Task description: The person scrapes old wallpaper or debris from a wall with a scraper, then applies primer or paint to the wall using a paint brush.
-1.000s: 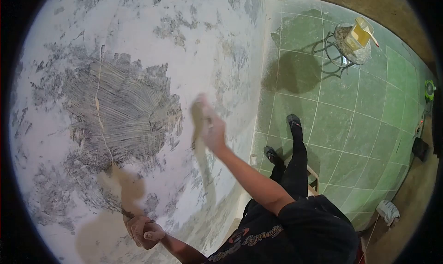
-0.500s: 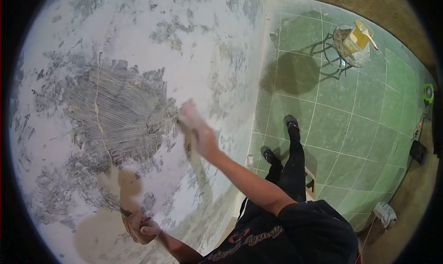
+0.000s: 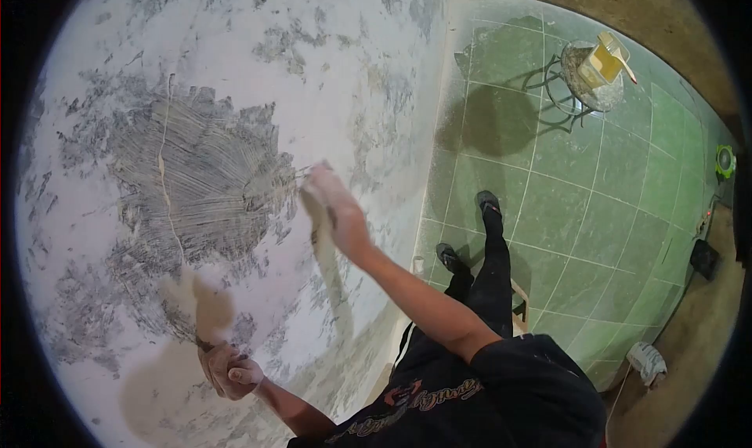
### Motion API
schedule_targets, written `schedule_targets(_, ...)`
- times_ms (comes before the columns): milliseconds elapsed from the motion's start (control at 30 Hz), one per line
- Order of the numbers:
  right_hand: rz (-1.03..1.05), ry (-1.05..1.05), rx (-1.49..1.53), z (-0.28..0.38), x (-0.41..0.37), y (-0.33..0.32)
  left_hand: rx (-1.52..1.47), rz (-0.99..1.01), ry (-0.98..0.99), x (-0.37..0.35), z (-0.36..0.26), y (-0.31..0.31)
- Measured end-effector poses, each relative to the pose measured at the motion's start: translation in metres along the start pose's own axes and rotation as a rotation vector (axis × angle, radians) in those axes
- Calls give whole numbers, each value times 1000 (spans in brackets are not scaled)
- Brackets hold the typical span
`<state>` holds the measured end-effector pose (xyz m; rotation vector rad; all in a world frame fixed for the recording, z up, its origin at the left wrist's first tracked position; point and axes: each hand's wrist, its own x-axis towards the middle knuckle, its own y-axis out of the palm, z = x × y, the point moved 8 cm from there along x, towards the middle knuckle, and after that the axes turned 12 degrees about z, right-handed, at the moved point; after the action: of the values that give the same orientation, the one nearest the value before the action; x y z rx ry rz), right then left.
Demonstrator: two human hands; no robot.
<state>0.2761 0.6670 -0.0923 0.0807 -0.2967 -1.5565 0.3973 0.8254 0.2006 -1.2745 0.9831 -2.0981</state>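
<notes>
Against the whitish, patchy wall (image 3: 313, 72), my right hand (image 3: 338, 209) reaches out just right of a rough grey scraped patch (image 3: 207, 166). Its fingers are curled and whitened with dust, and a thin dark line shows by the fingertips; what they hold is hidden. Lower left, my left hand (image 3: 229, 372) is closed in a fist close to the wall, thumb folded across. A small dark edge of something pokes out above that fist, too small to name. A pale crack line (image 3: 162, 166) runs down through the grey patch.
On the green tiled floor (image 3: 572, 221) stands a round stool (image 3: 601, 97) bearing a yellowish tub (image 3: 600, 64) with a brush or spatula across it. A green round device (image 3: 725, 161), a black object (image 3: 706, 258) and a white bundle (image 3: 648, 363) lie along the right side.
The whole view has shifted slightly, with the wall patch and floor sitting a little higher and further left. Both hands keep nearly the same places, and the right is less blurred.
</notes>
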Motion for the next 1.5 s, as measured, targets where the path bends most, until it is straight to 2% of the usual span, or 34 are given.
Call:
schedule_targets(33, 54, -113, -116, 23, 4, 9, -2, 2, 5, 0, 1, 0)
schedule_targets(100, -11, -260, -135, -15, 3, 14, -5, -3, -4, -1, 1, 0)
schedule_targets(167, -212, -21, -61, -63, 10, -11, 15, -30, -33, 8, -4, 8)
schedule_targets(233, -69, 699, -152, -167, -12, -34, 37, -26, -58, 5, -7, -8)
schedule_targets(333, -30, 637, -221, -141, -18, -54, 5, -16, 21, 6, -5, 0)
schedule_targets(400, -264, 218, -71, -92, -9, -40, 17, -11, -16, -2, 0, -2)
schedule_targets(433, -253, 85, -33, -53, -1, -32, 35, -17, -47, -4, 3, -1)
schedule_targets(467, -147, 82, 17, -26, 4, -16, 32, -11, -47, -3, 3, 0)
schedule_targets(500, -87, -87, -124, 15, 12, -9, 21, -10, -20, 1, 0, -1)
schedule_targets(567, -68, -223, -107, 4, 11, 9, 12, -14, 8, 4, -2, 0)
schedule_targets(667, -68, -105, -168, -66, 9, -9, -25, -50, -19, 3, -2, 2)
schedule_targets(733, -115, 234, -24, -110, 10, -39, -10, -31, -44, 6, -5, 0)
schedule_targets(767, 38, 569, -63, -124, 3, -50, -10, -36, -48, 2, -6, -4)
schedule_targets(833, -81, 544, -67, -121, -1, -55, -59, -21, -34, 1, -1, -1)
schedule_targets(933, -37, 38, -60, -13, 4, -15, -83, -26, -19, -3, 3, -4)
schedule_targets(967, 13, -170, -158, 24, 5, -2, -76, -52, -27, -5, 4, -2)
schedule_targets(1000, 7, -168, -160, 17, 5, 6, -81, -51, -22, -5, 5, -2)
schedule_targets(1067, 48, -294, -104, -11, -3, 27, -70, -81, -21, -5, 3, -3)
schedule_targets(1167, -175, 71, -112, -117, -14, -18, -58, -85, -48, 3, -5, -3)
schedule_targets(1200, -80, 273, -298, -179, -33, -24, -53, -72, -50, -3, -3, -10)
schedule_targets(1233, -80, 500, -293, -185, -42, -47, -92, -58, -27, -7, 0, -10)
schedule_targets(1300, -153, 401, -397, -162, -38, -56, -137, -67, -1, -5, 7, 1)
schedule_targets(1333, -158, 390, -201, -127, -35, -50, -122, -75, 24, -5, 4, -2)
schedule_targets(1400, -117, 233, 27, -65, -25, -24, -114, -70, 49, -7, 1, -7)
schedule_targets(1433, -71, 79, 55, -35, -18, -7, -131, -57, 42, -7, 2, -8)
schedule_targets(1500, 8, -34, -8, 20, -7, 18, -149, -50, 32, -7, 4, -5)
